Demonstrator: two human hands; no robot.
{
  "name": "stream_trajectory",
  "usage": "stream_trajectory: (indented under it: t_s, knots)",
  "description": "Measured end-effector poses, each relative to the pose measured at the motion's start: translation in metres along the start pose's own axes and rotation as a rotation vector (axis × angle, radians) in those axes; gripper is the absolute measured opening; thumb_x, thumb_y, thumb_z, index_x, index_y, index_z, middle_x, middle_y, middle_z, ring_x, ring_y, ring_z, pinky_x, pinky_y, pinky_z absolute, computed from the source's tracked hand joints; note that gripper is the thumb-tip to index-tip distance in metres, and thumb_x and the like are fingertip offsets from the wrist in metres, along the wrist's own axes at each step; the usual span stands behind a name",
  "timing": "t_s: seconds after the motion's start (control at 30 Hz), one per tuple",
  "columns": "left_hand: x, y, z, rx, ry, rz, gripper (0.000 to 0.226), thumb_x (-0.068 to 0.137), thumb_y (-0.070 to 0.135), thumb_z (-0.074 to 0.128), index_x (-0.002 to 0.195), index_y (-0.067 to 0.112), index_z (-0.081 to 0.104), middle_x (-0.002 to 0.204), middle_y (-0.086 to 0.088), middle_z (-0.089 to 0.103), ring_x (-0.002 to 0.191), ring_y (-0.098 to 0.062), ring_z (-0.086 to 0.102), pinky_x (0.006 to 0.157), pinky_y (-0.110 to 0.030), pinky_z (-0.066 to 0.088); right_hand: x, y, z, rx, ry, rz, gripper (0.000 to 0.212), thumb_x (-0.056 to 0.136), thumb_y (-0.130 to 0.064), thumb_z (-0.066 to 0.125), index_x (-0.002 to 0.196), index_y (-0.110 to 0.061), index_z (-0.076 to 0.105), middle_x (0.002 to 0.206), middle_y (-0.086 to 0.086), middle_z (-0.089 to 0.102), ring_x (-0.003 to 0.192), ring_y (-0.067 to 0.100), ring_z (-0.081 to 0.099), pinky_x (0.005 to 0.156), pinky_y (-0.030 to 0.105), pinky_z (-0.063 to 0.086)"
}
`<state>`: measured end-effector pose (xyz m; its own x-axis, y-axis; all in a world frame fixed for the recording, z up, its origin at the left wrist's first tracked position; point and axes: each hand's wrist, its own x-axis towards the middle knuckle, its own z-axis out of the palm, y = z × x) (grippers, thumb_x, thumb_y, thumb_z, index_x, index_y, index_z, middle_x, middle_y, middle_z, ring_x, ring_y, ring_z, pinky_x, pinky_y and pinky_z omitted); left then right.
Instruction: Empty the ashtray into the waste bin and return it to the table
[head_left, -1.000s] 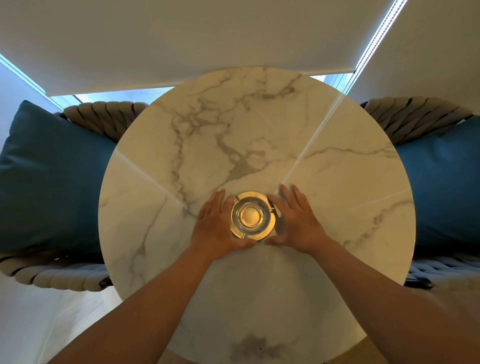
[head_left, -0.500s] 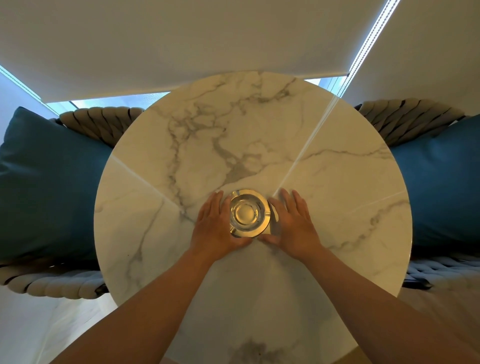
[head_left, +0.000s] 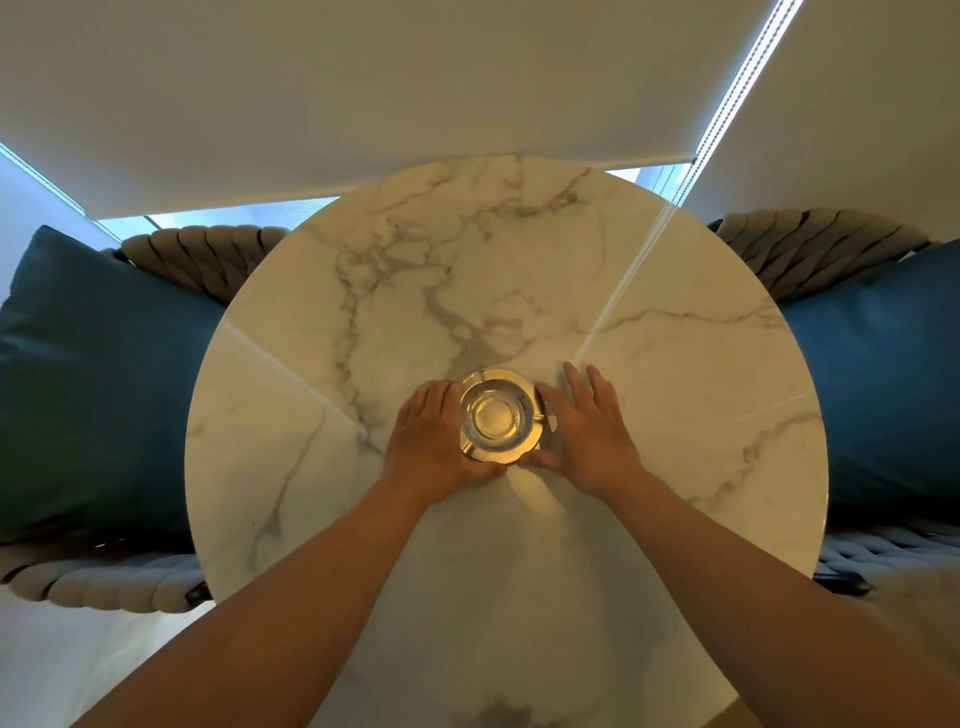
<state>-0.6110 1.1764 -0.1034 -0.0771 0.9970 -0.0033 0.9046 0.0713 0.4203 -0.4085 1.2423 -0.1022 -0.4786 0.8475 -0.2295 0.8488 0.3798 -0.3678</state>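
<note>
A round clear glass ashtray (head_left: 497, 415) with a golden glint sits near the middle of the round white marble table (head_left: 675, 415). Its bowl looks empty. My left hand (head_left: 434, 436) cups its left side, thumb curled under the near edge. My right hand (head_left: 589, 428) cups its right side, fingers stretched flat over the table, thumb at the near rim. Both hands touch the ashtray, which rests on the tabletop. No waste bin is in view.
Woven rope chairs with teal cushions stand on both sides: one on the left (head_left: 88, 384), one on the right (head_left: 883, 374). A pale roller blind (head_left: 363, 78) with a bead chain (head_left: 737, 78) hangs behind the table.
The ashtray and both hands have shifted a little farther from me on the tabletop. The grip of both hands stays the same.
</note>
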Motion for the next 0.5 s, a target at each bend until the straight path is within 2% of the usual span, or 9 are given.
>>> stream_trajectory:
  t_s: [0.2,0.4,0.5]
  knots:
    - [-0.002,-0.007,0.0,0.032,0.019,-0.023,0.099,0.049,0.075,0.067,0.124,0.012,0.053,0.111,-0.002,0.059,0.108,-0.024,0.052,0.094,-0.037,0.044,0.007,0.002,-0.006,-0.018,-0.027,0.0,0.084,0.077,-0.06,0.067,0.148,-0.031,0.032,0.163,0.014,0.01,0.149,0.041,-0.003,0.121,0.05,0.003]
    - [0.001,-0.009,0.0,0.044,-0.001,-0.086,0.105,0.05,0.077,0.063,0.133,0.013,0.049,0.114,-0.003,0.055,0.113,-0.024,0.047,0.096,-0.035,0.042,0.012,-0.001,-0.008,-0.031,-0.042,-0.025,0.081,0.082,-0.055,0.066,0.15,-0.03,0.028,0.164,0.013,0.009,0.149,0.042,-0.004,0.121,0.052,0.005]
    - [0.003,-0.008,0.002,0.035,0.001,-0.106,0.105,0.049,0.078,0.062,0.131,0.013,0.049,0.114,-0.003,0.055,0.113,-0.025,0.047,0.095,-0.036,0.042,0.016,-0.001,-0.008,-0.024,-0.059,-0.029,0.088,0.078,-0.059,0.068,0.15,-0.029,0.028,0.163,0.013,0.009,0.149,0.042,-0.004,0.121,0.052,0.004]
